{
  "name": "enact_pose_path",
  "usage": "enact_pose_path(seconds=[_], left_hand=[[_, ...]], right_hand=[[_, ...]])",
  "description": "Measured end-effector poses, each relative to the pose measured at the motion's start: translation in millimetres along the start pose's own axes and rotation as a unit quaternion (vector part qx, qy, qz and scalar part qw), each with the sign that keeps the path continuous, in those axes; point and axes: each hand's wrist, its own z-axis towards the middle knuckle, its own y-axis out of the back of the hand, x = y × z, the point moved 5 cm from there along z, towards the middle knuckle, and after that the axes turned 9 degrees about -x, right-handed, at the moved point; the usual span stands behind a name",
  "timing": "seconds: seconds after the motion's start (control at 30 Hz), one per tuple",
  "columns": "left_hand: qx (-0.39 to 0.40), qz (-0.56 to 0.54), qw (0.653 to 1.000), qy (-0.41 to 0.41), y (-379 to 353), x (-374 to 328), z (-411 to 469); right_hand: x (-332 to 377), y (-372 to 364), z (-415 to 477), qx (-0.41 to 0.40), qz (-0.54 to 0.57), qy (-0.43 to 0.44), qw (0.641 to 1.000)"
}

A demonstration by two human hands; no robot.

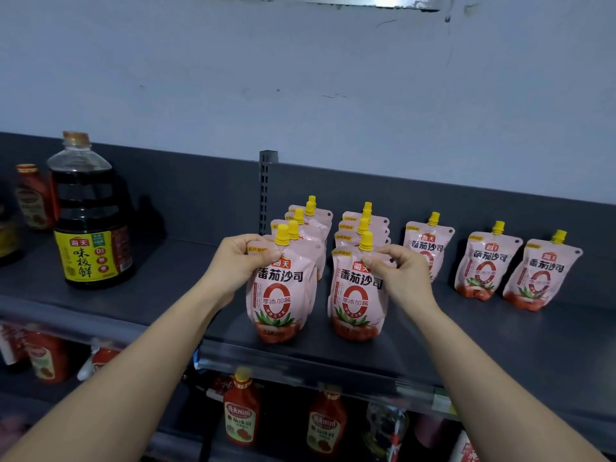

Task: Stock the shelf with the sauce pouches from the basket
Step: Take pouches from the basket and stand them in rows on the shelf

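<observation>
A: Left hand (240,258)?
B: Center of frame. Fingers (263,253) curled, pinching top edge of left front pouch (280,295), right by its yellow cap. Pouch upright on shelf (500,335), near front edge.
A: Right hand (396,271)?
B: Same deal. Fingers (373,261) pinching top of right front pouch (358,295), beside the cap. Upright too, just beside the left one, thin gap between.
A: Behind those?
B: Left row (310,221) and right row (363,225) of the same pouches, stacked back toward rear panel, caps poking up. Count hard to tell.
A: Rest of shelf?
B: Three single pouches (483,268) right of frame, upright, apart from each other. Big soy sauce bottle (90,221) at left, dark liquid, yellow label. Small red bottle (31,198) behind it, blurred.
A: Below?
B: Lower shelf, ketchup bottles (240,411) bottom center. More red bottles lower left, blurry.
</observation>
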Motion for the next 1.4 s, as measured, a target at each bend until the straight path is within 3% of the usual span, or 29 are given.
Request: enact_pose_path(seconds=[0.53,0.73,1.1,1.4], left_hand=[[0.052,0.025,0.997,-0.044,-53.2,-10.6,-16.9],[0.058,0.009,0.998,-0.025,-72.2,-10.3,-27.1],[0.053,0.018,0.998,-0.009,-86.3,-8.7,-28.9],[0.056,0.013,0.998,-0.011,-88.2,-11.0,-31.9]], right_hand=[[-8.3,3.2,13.7,0.018,-0.009,-0.009,1.0],[-7.4,8.1,22.2,0.097,-0.068,-0.004,0.993],[-13.3,5.8,24.5,0.065,-0.097,0.003,0.993],[-15.7,7.5,20.0,0.053,-0.058,-0.03,0.996]])
